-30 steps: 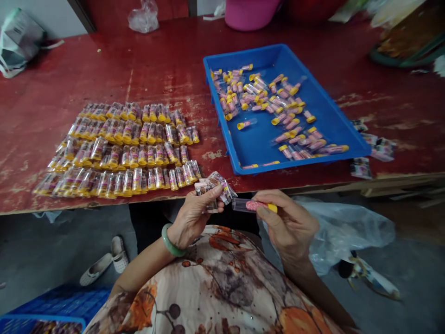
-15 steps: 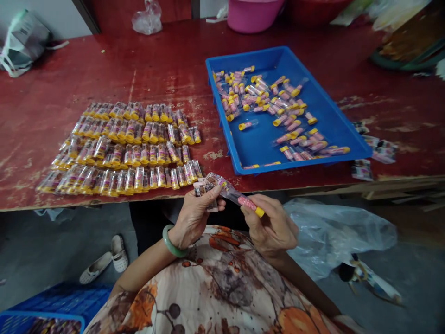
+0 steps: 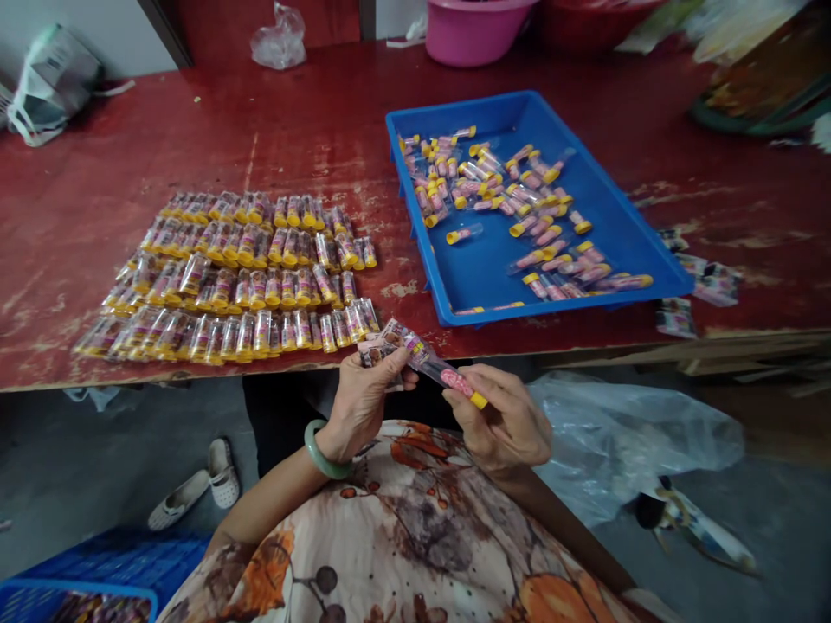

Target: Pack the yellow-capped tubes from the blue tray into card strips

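Observation:
My left hand [image 3: 363,388], with a green bangle at the wrist, is closed on a few small printed labels [image 3: 375,350]. My right hand [image 3: 510,420] pinches a clear plastic tube [image 3: 453,379] near its yellow end; pink beads show inside that end. The tube slants up to the left toward my left thumb, where a printed label [image 3: 415,344] overlaps its far end. How deep the label sits in the tube I cannot tell. Rows of labelled tubes [image 3: 247,290] with yellow ends lie on the table at left.
A blue tray [image 3: 425,281] holding several loose tubes stands on the red table [image 3: 312,112]. Loose printed labels [image 3: 675,317] lie right of it. Farther back are a pink basin [image 3: 477,35] and a plastic bag [image 3: 279,39]. A blue crate [image 3: 123,562] stands low at left.
My right hand and the tube have shifted slightly left and up, closer to my left hand. More of the label now overlaps the tube.

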Action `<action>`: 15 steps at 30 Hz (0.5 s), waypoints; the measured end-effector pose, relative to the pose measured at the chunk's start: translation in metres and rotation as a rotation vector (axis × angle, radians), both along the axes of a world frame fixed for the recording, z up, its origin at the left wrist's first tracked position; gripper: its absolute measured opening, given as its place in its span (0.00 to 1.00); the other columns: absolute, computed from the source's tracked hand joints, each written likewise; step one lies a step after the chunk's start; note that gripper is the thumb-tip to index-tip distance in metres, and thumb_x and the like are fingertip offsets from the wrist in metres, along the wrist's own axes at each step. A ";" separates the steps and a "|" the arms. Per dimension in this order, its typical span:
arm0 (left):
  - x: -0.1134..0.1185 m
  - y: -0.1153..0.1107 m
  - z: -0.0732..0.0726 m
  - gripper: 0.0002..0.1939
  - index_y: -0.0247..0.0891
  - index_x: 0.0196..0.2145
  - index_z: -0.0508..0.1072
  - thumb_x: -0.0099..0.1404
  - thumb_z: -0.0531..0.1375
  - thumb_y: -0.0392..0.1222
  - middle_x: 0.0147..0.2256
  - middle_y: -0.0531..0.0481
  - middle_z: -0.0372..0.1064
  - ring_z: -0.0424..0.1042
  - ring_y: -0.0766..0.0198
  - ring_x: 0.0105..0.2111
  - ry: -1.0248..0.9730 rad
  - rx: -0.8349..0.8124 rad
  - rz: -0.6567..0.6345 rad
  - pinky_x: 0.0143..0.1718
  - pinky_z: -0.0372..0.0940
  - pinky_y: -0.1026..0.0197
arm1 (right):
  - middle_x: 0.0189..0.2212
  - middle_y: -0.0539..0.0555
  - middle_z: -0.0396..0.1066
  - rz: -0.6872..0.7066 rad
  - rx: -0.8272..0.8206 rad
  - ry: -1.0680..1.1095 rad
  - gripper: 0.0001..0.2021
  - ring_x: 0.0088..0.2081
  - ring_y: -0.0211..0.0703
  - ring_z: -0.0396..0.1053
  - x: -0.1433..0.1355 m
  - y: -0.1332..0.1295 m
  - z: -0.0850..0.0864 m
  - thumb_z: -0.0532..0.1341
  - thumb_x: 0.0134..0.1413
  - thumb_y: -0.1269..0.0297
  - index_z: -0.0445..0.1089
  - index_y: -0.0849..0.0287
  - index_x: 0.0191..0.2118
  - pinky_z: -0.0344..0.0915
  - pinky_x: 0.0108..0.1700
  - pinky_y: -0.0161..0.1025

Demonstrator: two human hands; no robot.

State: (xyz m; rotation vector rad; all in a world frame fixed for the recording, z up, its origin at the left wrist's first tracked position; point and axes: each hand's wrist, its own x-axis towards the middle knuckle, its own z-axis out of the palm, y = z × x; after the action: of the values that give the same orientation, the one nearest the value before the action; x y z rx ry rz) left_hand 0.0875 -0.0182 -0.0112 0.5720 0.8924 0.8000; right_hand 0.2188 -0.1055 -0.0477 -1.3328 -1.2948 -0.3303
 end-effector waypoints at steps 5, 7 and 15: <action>0.001 -0.004 0.000 0.17 0.32 0.27 0.75 0.47 0.75 0.46 0.21 0.52 0.71 0.70 0.69 0.20 0.011 0.021 -0.039 0.26 0.68 0.67 | 0.36 0.54 0.78 -0.006 0.014 0.037 0.18 0.34 0.43 0.77 -0.002 0.003 -0.006 0.71 0.50 0.70 0.73 0.56 0.47 0.76 0.33 0.39; 0.000 -0.004 0.001 0.17 0.32 0.27 0.75 0.47 0.76 0.45 0.21 0.52 0.72 0.70 0.70 0.20 0.012 0.033 -0.048 0.26 0.68 0.66 | 0.38 0.56 0.77 0.035 0.017 0.011 0.21 0.37 0.45 0.77 -0.003 0.003 -0.007 0.71 0.50 0.71 0.72 0.56 0.51 0.77 0.35 0.41; -0.011 0.004 0.003 0.18 0.32 0.27 0.75 0.45 0.77 0.45 0.22 0.52 0.71 0.68 0.70 0.21 -0.001 0.006 -0.172 0.25 0.65 0.67 | 0.51 0.60 0.72 0.544 -0.303 0.367 0.17 0.43 0.48 0.76 0.013 -0.008 -0.002 0.61 0.61 0.67 0.71 0.53 0.56 0.77 0.41 0.47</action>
State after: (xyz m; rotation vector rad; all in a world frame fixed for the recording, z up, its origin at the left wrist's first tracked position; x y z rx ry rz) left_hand 0.0767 -0.0137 -0.0079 0.6447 0.8277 0.6480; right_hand 0.2317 -0.1133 -0.0492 -1.1574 -1.3611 0.4829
